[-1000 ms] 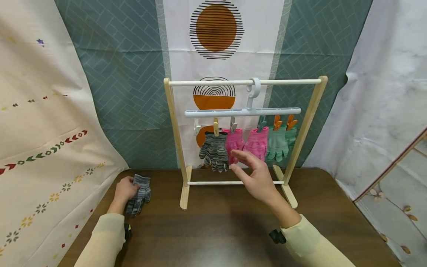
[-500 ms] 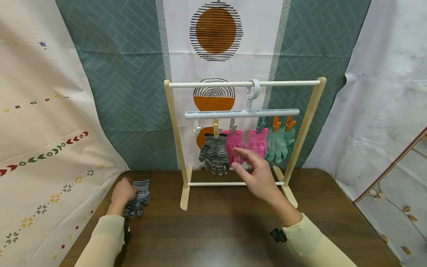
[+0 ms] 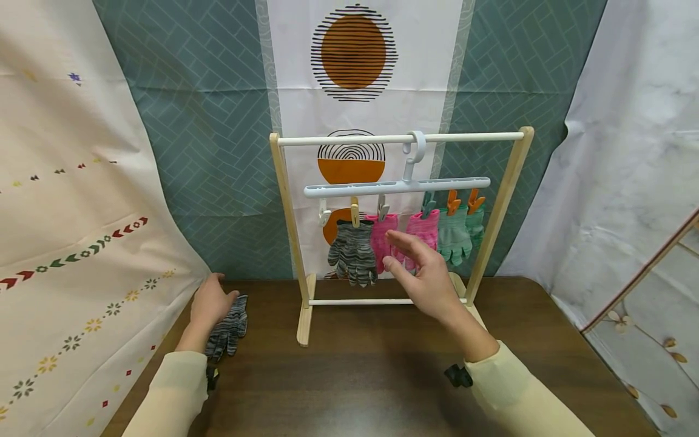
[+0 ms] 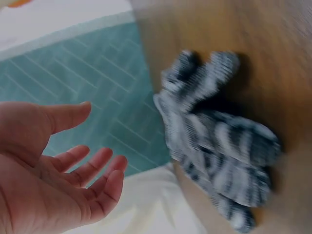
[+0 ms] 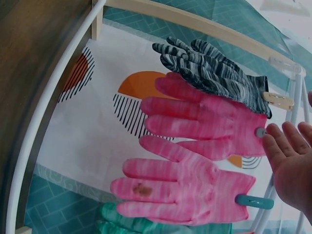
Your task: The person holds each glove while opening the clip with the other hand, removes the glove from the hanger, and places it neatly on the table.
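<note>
One loose gray-striped knit glove (image 3: 232,328) lies on the brown table (image 3: 327,382) at the far left, its cuff toward the far side and its fingers toward the near. The left hand (image 3: 210,306) is above it, overlapping part of it in the head view; the left wrist view shows the fingers bent loosely, thumb apart, gripping nothing. To the right, the right hand (image 3: 426,282) is raised before the wooden drying rack (image 3: 287,212), fingers gently curved and likewise without anything in them.

The step in hand appears to be reaching for the loose glove; the next move would call for the left fingers to pinch its fabric, best near the cuff.

From the pale blue hanger (image 3: 349,190), left to right, hang an unoccupied white clothespin (image 3: 324,215), a matching gray-striped glove (image 3: 352,252) under a yellow clothespin (image 3: 355,213), two pink gloves (image 3: 423,226) and two green gloves (image 3: 453,233). One pink glove bears a brown mark (image 5: 142,189). No brand, label or writing can be read.
</note>
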The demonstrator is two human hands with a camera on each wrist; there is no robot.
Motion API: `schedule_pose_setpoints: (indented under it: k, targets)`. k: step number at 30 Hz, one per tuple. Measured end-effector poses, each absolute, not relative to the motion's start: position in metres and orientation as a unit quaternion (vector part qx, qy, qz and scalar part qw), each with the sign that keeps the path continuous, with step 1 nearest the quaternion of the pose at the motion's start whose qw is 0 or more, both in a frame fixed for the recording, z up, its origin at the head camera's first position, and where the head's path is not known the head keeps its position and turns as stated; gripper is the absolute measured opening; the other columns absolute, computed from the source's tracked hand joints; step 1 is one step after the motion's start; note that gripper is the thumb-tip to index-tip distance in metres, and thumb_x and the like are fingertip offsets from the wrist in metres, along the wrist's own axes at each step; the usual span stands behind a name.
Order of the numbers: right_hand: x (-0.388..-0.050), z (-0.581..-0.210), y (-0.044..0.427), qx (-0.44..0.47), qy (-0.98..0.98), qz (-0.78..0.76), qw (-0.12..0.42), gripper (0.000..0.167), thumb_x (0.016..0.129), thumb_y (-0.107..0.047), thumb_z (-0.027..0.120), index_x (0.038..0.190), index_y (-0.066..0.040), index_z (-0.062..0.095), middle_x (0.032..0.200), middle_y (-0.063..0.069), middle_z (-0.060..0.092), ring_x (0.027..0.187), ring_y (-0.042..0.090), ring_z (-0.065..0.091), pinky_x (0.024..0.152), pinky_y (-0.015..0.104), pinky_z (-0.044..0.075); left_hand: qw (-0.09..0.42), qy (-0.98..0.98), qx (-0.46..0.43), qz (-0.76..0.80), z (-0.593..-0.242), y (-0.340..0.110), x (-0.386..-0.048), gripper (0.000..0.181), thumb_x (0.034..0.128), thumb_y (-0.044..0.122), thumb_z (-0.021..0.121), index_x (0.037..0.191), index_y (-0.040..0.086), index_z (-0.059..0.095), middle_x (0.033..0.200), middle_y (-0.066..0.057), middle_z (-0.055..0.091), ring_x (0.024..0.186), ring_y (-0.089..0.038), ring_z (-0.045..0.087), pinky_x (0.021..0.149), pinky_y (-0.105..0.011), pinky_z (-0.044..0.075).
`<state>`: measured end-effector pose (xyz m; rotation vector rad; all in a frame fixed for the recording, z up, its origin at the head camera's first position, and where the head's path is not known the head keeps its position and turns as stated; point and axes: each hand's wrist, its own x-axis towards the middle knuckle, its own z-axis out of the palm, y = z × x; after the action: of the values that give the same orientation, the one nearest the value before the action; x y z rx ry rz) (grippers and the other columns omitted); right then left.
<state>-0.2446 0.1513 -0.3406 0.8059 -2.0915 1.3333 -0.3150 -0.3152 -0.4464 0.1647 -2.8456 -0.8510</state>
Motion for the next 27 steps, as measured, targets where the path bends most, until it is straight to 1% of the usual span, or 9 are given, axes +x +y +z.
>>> schedule_pose_setpoints:
  k: [4, 6, 11, 15, 18, 22, 27]
  targets:
    - [-0.246, -0.338, 0.152, 0.299, -0.775, 0.488, 0.268, 0.048, 0.100, -0.009, 0.076, 0.146, -0.006, 0.062, 0.145, 0.011, 0.065, 0.132, 0.028, 0.063, 0.109, 0.045, 0.050, 0.095, -0.949, 0.038, -0.300, -0.434, -0.302, -0.312, 0.069, 0.1034, 0.018, 0.068, 0.154, -0.015, 0.034, 0.134, -0.040, 0.050, 0.120, -0.056, 0.051, 0.093, -0.066, 0.047]
    - [-0.247, -0.336, 0.152, 0.301, -0.774, 0.488, 0.269, 0.049, 0.100, -0.009, 0.076, 0.146, -0.006, 0.061, 0.145, 0.011, 0.065, 0.132, 0.031, 0.063, 0.109, 0.046, 0.050, 0.099, -0.946, 0.027, -0.307, -0.427, -0.295, -0.309, 0.069, 0.1039, 0.017, 0.068, 0.155, -0.015, 0.034, 0.132, -0.039, 0.050, 0.118, -0.054, 0.052, 0.091, -0.064, 0.047]
    - [-0.248, -0.332, 0.152, 0.307, -0.771, 0.489, 0.268, 0.049, 0.100, -0.007, 0.075, 0.147, -0.005, 0.061, 0.146, 0.013, 0.064, 0.131, 0.035, 0.063, 0.108, 0.048, 0.051, 0.107, -0.941, 0.005, -0.321, -0.411, -0.275, -0.299, 0.068, 0.1054, 0.017, 0.067, 0.157, -0.012, 0.034, 0.138, -0.038, 0.049, 0.122, -0.053, 0.051, 0.096, -0.065, 0.046]
    - [-0.250, -0.330, 0.152, 0.308, -0.772, 0.487, 0.268, 0.049, 0.100, -0.008, 0.075, 0.147, -0.004, 0.060, 0.146, 0.013, 0.064, 0.132, 0.033, 0.063, 0.108, 0.047, 0.051, 0.112, -0.935, -0.012, -0.337, -0.398, -0.261, -0.291, 0.067, 0.1064, 0.017, 0.066, 0.158, -0.009, 0.033, 0.143, -0.037, 0.047, 0.127, -0.054, 0.049, 0.100, -0.066, 0.045]
    - [-0.251, -0.328, 0.152, 0.307, -0.773, 0.486, 0.267, 0.049, 0.100, -0.010, 0.075, 0.147, -0.005, 0.060, 0.146, 0.012, 0.063, 0.132, 0.031, 0.063, 0.108, 0.046, 0.050, 0.117, -0.930, -0.029, -0.346, -0.389, -0.252, -0.286, 0.066, 0.1065, 0.017, 0.066, 0.158, -0.009, 0.034, 0.143, -0.036, 0.047, 0.123, -0.052, 0.051, 0.096, -0.064, 0.046]
    - [-0.252, -0.327, 0.151, 0.307, -0.775, 0.484, 0.267, 0.050, 0.101, -0.012, 0.075, 0.148, -0.006, 0.060, 0.147, 0.011, 0.063, 0.133, 0.029, 0.063, 0.109, 0.048, 0.050, 0.117, -0.925, -0.050, -0.357, -0.379, -0.241, -0.280, 0.065, 0.1065, 0.018, 0.066, 0.158, -0.007, 0.035, 0.143, -0.033, 0.048, 0.118, -0.049, 0.055, 0.089, -0.059, 0.050]
    - [-0.255, -0.326, 0.150, 0.309, -0.778, 0.480, 0.263, 0.050, 0.101, -0.011, 0.075, 0.148, -0.004, 0.059, 0.147, 0.012, 0.062, 0.133, 0.031, 0.062, 0.109, 0.051, 0.049, 0.115, -0.919, -0.064, -0.373, -0.372, -0.226, -0.273, 0.065, 0.1068, 0.019, 0.067, 0.159, -0.004, 0.036, 0.144, -0.030, 0.050, 0.122, -0.047, 0.055, 0.090, -0.058, 0.051]
